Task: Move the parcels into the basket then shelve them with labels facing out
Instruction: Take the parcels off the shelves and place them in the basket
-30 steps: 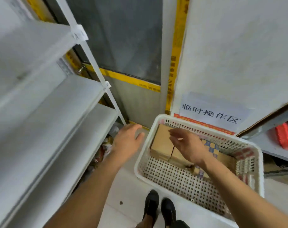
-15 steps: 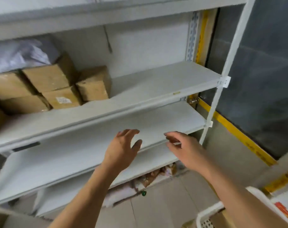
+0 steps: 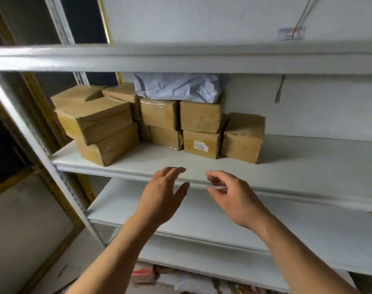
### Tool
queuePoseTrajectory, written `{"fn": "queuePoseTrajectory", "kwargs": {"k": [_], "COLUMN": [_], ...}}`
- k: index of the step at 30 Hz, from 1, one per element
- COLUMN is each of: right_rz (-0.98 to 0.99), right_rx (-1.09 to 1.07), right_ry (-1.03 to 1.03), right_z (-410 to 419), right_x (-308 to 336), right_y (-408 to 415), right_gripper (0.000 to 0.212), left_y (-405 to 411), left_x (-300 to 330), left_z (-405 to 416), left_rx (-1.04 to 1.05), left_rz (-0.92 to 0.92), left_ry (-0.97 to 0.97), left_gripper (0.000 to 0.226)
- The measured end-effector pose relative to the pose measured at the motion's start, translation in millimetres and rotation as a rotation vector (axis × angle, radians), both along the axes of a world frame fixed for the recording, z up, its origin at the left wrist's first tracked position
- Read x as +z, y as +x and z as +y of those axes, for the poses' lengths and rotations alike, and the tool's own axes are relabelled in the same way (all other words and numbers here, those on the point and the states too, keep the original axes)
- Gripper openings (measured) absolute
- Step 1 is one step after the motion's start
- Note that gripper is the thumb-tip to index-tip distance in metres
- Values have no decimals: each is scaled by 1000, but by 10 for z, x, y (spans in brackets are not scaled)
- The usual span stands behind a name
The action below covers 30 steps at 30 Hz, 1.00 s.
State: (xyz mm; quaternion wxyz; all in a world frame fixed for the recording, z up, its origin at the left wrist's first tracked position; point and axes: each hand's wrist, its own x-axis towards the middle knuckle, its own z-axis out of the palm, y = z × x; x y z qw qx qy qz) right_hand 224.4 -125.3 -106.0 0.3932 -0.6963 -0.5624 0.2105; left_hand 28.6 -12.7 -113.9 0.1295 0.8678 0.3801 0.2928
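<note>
Both bare forearms reach up and forward from the near edge, converging toward the middle. The left hand (image 3: pixel 159 198) is raised with its back toward the camera, fingers loosely extended and slightly spread, thumb splayed out to the right; it holds nothing. The right hand (image 3: pixel 234 198) sits just beside it at about the same height, fingers loosely curled leftward, thumb below them, also holding nothing. The two hands are near each other but apart.
</note>
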Motion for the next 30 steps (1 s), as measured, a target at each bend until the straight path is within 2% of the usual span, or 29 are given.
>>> {"fn": "queuePoseTrajectory", "kwargs": {"k": [11,14,18,20,24,30], "right_rz": [13,22,86,107,117,307], "right_rx": [369,451,484,475,405,245], "right_ry": [8,25,25,23,46,72], "right_z": [1779,2185,2535,2646,2847,3086], "right_x": [256,351,473,521,579,627], "right_y": [-590,-824,-1204,-1391,-1701,-2106], "right_gripper": [47,48,61,69,85,102], "left_y": [-851,-1091,-1412,-1564,-1823,-1954], "left_x": [358,466,606,690,802,842], "left_z": [834,1065,1475,1719,2284,2841], "left_rx": [465,587,716,728,683,441], "left_rz": [-88,-161,-324,-421,-494,-659], "left_ry": [61,77,40,-7,-129,-351], "left_gripper": [50,49,57,65,81,91]}}
